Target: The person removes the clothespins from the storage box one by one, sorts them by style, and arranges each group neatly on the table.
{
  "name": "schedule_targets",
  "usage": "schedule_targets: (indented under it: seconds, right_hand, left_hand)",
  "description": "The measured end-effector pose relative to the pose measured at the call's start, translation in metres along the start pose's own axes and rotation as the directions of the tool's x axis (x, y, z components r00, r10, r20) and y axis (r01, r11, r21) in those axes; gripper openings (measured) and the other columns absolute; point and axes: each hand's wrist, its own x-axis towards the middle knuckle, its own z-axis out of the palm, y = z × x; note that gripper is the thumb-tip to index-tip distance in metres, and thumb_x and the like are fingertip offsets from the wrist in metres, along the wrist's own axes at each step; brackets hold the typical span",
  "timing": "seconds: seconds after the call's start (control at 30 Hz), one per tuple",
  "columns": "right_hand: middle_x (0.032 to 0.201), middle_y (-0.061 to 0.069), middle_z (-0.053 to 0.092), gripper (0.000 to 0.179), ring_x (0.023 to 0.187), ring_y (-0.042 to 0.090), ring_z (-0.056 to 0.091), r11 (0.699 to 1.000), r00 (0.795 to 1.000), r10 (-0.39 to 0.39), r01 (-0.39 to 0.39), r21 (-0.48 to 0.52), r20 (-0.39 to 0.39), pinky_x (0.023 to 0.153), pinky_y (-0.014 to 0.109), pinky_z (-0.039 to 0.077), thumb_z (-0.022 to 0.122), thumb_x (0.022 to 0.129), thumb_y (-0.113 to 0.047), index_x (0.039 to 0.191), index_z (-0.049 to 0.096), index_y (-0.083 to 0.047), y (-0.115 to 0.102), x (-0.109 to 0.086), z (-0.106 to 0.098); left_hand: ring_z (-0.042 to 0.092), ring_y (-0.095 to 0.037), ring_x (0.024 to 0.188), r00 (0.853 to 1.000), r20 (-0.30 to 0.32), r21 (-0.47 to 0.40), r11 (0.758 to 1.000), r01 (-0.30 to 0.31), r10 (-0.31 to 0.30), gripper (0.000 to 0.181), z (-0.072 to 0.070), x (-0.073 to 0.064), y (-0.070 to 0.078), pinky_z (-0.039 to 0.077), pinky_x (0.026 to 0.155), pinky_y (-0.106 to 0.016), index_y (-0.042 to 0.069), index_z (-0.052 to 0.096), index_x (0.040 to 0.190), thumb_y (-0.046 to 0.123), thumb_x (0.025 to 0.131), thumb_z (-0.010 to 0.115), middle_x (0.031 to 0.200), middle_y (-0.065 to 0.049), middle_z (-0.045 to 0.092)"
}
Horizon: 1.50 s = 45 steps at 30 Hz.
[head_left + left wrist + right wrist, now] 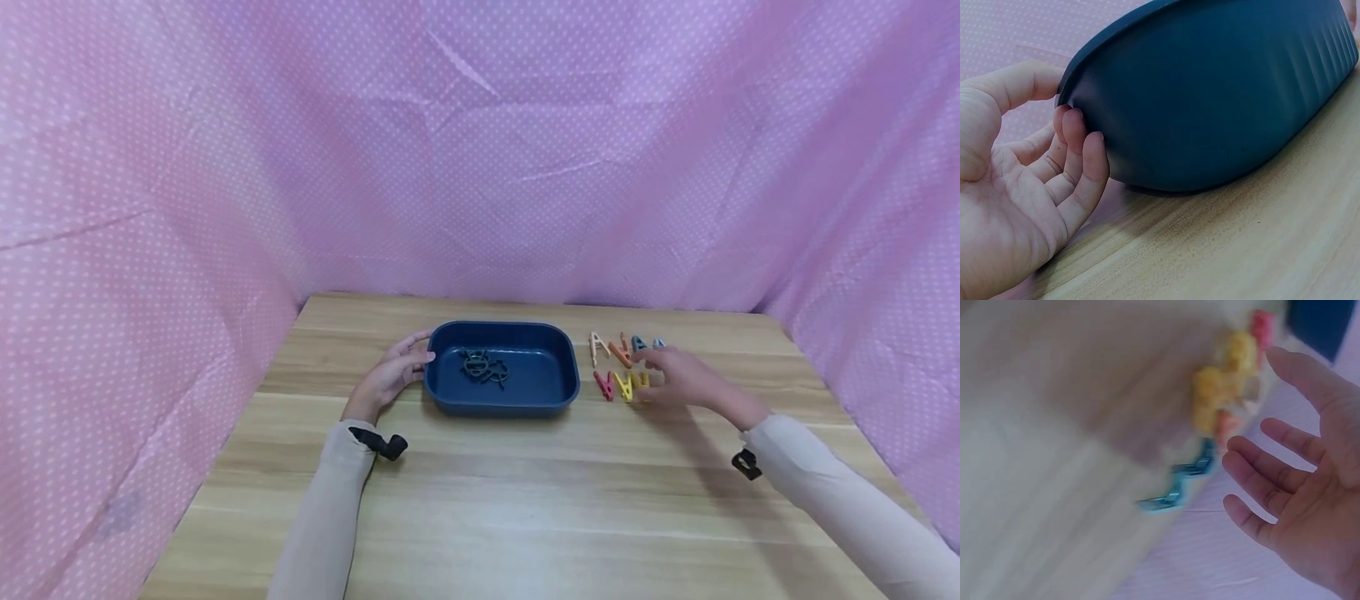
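A dark blue rectangular plastic tub point(501, 411) stands on the table. Its left end is held by my left hand point(395, 373); the left wrist view shows the thumb at the rim and curled fingers point(1094, 165) against the outer wall. Inside the tub lie a few dark ring-shaped pieces with short prongs point(486, 367). My right hand point(678, 379) hovers over the right end of two rows of clothespins, fingers loosely spread and holding nothing. The back row has a peach clothespin point(597, 347), an orange one and two blue ones; a red clothespin point(604, 385) and two yellow ones point(1208, 397) lie in front.
The wood-grain table point(480, 500) extends toward me in front of the tub. Pink dotted cloth point(480, 167) hangs behind it and along both sides. Each sleeve has a small black strap mount point(381, 442) near the cuff.
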Motion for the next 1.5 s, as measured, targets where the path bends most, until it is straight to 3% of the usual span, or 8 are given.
schedule_targets:
  seconds: [0.3,0.53,0.8,1.07,1.23,1.5]
  right_hand:
    - [0.112,0.019,0.07,0.047,0.103,0.036,0.067,0.995,0.995,-0.089,0.09,0.038,-0.043,0.085,0.051,0.056,0.08,0.087,-0.021,0.126,0.064,0.001,-0.045,0.037,-0.024]
    - [0.12,0.017,0.07,0.054,0.11,0.034,0.067,0.994,0.994,-0.107,0.106,0.032,0.036,0.088,0.05,0.057,0.08,0.088,-0.026,0.132,0.062,-0.001,-0.089,0.064,-0.029]
    - [0.127,0.015,0.067,0.056,0.113,0.03,0.066,0.971,0.968,-0.228,0.234,-0.043,0.105,0.096,0.048,0.055,0.079,0.089,-0.034,0.133,0.062,-0.004,-0.128,0.09,-0.017]
    - [0.124,0.014,0.067,0.058,0.114,0.029,0.065,0.929,0.936,-0.317,0.338,-0.147,0.15,0.1,0.047,0.053,0.081,0.088,-0.036,0.132,0.064,-0.003,-0.147,0.112,0.005]
    - [0.127,0.014,0.064,0.061,0.116,0.029,0.063,0.939,0.941,-0.271,0.305,-0.16,0.204,0.098,0.046,0.054,0.078,0.09,-0.04,0.136,0.061,-0.003,-0.149,0.118,0.016]
    - [0.135,0.017,0.061,0.063,0.123,0.03,0.059,0.966,0.944,-0.219,0.245,-0.08,0.247,0.104,0.046,0.051,0.076,0.092,-0.036,0.14,0.058,-0.001,-0.148,0.13,0.035]
  left_hand:
    - [0.066,-0.011,0.099,1.0,-0.004,-0.023,1.0,0.008,-0.008,0.058,-0.002,-0.001,-0.001,0.056,0.085,-0.026,0.006,0.03,0.158,0.005,0.104,0.053,0.124,-0.004,0.064]
    - [0.065,-0.012,0.099,1.0,-0.007,-0.024,1.0,0.01,-0.01,0.059,0.002,-0.003,-0.004,0.056,0.084,-0.027,0.006,0.031,0.158,0.004,0.103,0.054,0.125,-0.006,0.064]
    - [0.064,-0.012,0.098,1.0,0.002,-0.04,0.999,-0.006,0.006,0.058,0.005,-0.004,-0.002,0.055,0.083,-0.027,0.006,0.032,0.157,0.004,0.103,0.054,0.122,-0.003,0.065]
    - [0.064,-0.011,0.099,1.0,0.007,-0.017,1.0,-0.013,0.013,0.058,0.001,-0.002,-0.002,0.055,0.085,-0.027,0.006,0.03,0.158,0.005,0.105,0.052,0.128,-0.005,0.062]
    - [0.064,-0.01,0.097,1.0,0.007,-0.025,1.0,-0.011,0.011,0.058,0.002,-0.001,-0.002,0.055,0.084,-0.026,0.005,0.03,0.158,0.004,0.104,0.052,0.124,-0.004,0.063]
    - [0.065,-0.01,0.098,1.0,0.004,-0.017,1.0,-0.02,0.02,0.057,0.001,0.0,-0.002,0.055,0.084,-0.025,0.006,0.03,0.158,0.004,0.105,0.051,0.125,-0.004,0.063]
